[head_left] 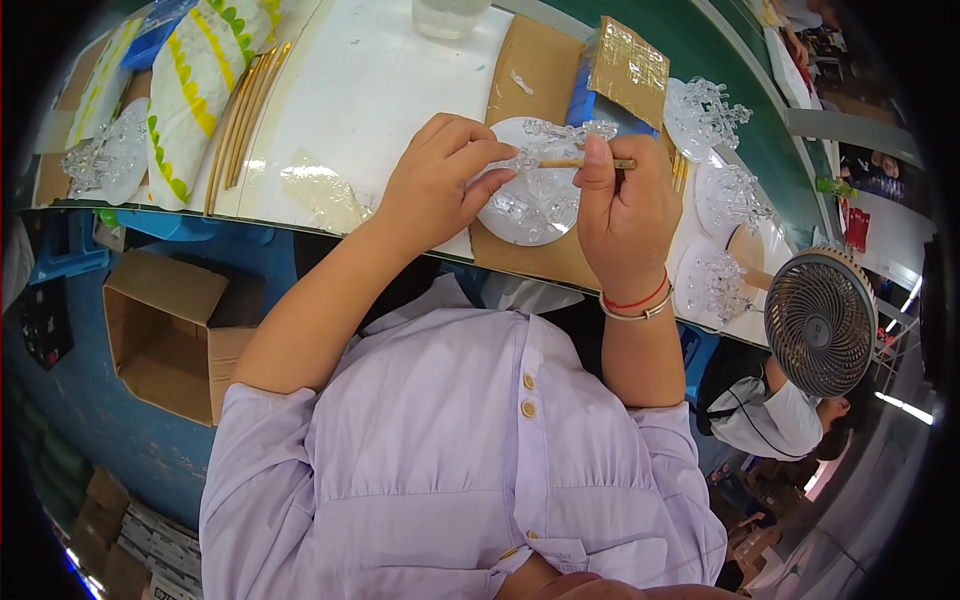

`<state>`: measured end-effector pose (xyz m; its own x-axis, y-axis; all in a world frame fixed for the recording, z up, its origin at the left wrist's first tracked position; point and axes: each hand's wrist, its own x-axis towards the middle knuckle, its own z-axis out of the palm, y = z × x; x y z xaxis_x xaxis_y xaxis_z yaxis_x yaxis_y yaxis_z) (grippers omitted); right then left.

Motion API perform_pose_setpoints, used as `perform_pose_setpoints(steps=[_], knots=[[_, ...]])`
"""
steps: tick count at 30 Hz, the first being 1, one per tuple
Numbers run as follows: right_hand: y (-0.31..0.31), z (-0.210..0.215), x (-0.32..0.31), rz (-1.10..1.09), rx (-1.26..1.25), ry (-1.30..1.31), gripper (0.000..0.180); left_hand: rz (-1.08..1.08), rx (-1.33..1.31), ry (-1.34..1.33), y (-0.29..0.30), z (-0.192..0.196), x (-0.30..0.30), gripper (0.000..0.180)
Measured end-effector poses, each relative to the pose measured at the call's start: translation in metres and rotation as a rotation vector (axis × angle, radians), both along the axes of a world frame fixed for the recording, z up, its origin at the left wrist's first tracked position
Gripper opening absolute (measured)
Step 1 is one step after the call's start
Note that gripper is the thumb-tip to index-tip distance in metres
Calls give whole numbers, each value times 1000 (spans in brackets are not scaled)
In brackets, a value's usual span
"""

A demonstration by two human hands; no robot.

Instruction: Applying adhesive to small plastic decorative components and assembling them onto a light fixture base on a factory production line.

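My right hand (632,215) grips a thin wooden stick (560,163) between thumb and fingers, its left end pointing at my left hand. With thumb and forefinger closed, my left hand (435,185) pinches a small clear piece at the stick's left end; the fingers partly hide it. Just below both hands lies a round white plate (520,232) bearing several clear, glassy-looking small pieces. Another clear piece (570,132) shows above the stick, between the hands. Whether the stick touches the pinched piece I cannot tell.
Brown cardboard (535,70) lies under the plate, near a blue box with a taped flap (628,72). More plates of clear pieces (712,285) stand at right beside a fan (820,322). Thin sticks (240,125) lie at left; a clear container (450,15) stands behind.
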<state>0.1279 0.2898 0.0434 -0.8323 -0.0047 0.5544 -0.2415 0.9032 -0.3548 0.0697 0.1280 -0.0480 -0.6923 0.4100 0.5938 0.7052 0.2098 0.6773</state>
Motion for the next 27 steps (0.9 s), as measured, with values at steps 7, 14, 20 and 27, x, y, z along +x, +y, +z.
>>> perform_pose_setpoints(steps=[7,14,20,27], knots=[[-1,-1,-4,76,-10,51,19,-7,3,6,1,2,0,22],[1,-3,-6,41,-48,77,23,-30,16,8,1,1,-1,24],[0,0,10,67,-54,-27,20,-35,13,-5,0,2,-1,23],[7,-13,17,138,-142,30,14,-67,32,-45,0,2,-2,22]])
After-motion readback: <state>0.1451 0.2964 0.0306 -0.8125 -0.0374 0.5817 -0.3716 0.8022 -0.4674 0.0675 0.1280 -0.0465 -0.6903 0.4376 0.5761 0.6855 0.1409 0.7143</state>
